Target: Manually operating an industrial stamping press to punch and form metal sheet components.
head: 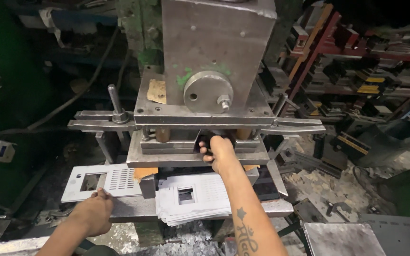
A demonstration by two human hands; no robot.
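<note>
The right hand [218, 152] reached into the dark gap of the big metal press [205, 95], and its fingers curled around something in there, but the gap hid what it was, so I cannot tell what they held. Just below that arm lay a stack of flat grey metal sheets [193, 201] with square holes, close by so they were easy to grab. The left hand [96, 208] pressed its fingers together on the near edge of one punched sheet [101, 182], which lay flat on the bench to the left, likely to keep it from sliding.
</note>
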